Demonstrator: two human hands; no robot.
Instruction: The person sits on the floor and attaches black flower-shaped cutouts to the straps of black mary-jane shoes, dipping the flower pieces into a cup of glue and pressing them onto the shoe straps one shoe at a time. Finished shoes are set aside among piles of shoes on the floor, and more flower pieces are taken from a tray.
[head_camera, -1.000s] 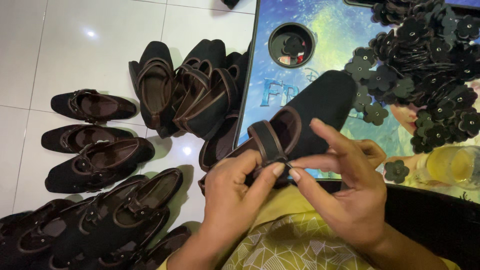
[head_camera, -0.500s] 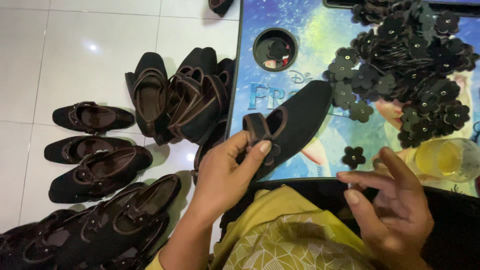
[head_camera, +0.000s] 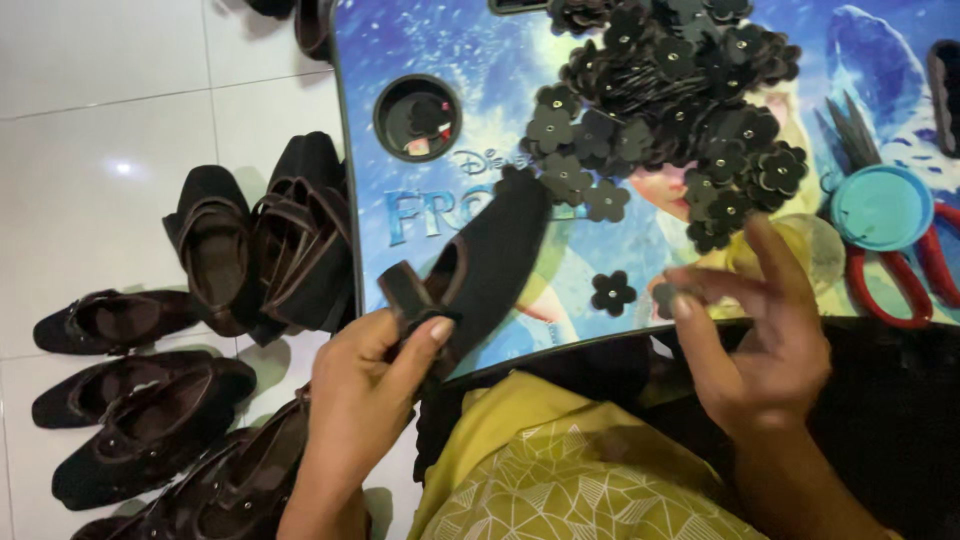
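Down at the near edge of the counter (head_camera: 420, 40), the left hand (head_camera: 365, 395) is gripping a black strap shoe (head_camera: 490, 265) by its strap, toe resting on the top, probably to keep it steady. Over on the other side, the right hand (head_camera: 765, 335) pinches a small dark flower piece (head_camera: 664, 296) at its fingertips, just beside the flower pile (head_camera: 660, 95). More shoes (head_camera: 250, 250) sit on the floor; the scissors (head_camera: 900, 270) are half covered by a teal lid (head_camera: 882, 207).

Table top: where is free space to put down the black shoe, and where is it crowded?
Free: the strip of table between the round cup hole and the flower pile. Also white floor left of the shoes. Crowded: the pile and right edge by the scissors.
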